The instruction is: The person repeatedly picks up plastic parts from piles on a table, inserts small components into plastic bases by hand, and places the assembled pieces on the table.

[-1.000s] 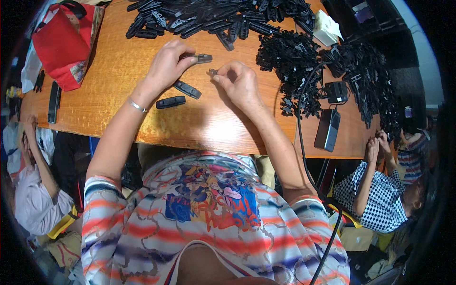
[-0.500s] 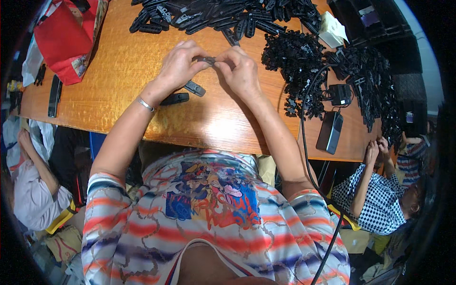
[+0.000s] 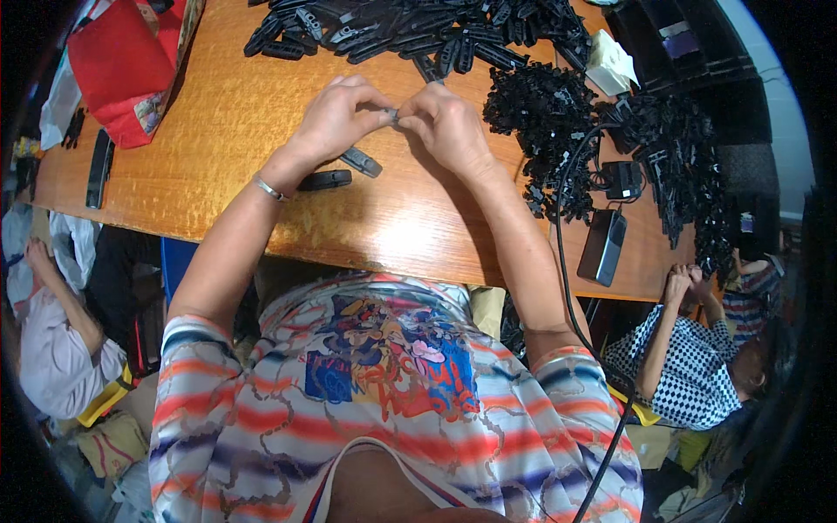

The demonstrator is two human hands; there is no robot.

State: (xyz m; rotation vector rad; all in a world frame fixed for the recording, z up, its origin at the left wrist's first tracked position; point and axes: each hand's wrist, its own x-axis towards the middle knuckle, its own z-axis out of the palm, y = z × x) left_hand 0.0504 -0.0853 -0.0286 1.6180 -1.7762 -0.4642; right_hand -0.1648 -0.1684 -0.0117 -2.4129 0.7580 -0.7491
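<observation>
My left hand and my right hand meet fingertip to fingertip over the wooden table. Both are closed in a pinch on a small dark part. The fingers cover most of it, so its exact kind cannot be made out. Close to my left wrist lie two long, narrow plastic pieces: a black one and a dark grey one. Beyond my hands is a heap of similar long black plastic pieces, with one piece sticking out toward my right fingers.
Right of my hands spreads a pile of small black parts, with more black pieces beyond. A cable runs past my right forearm to a black box. A red bag stands far left. Co-workers sit at both sides.
The pinched hands have shifted slightly to the right, and less of the small dark part shows between the fingertips. The two pieces by my left wrist stay on the table.
</observation>
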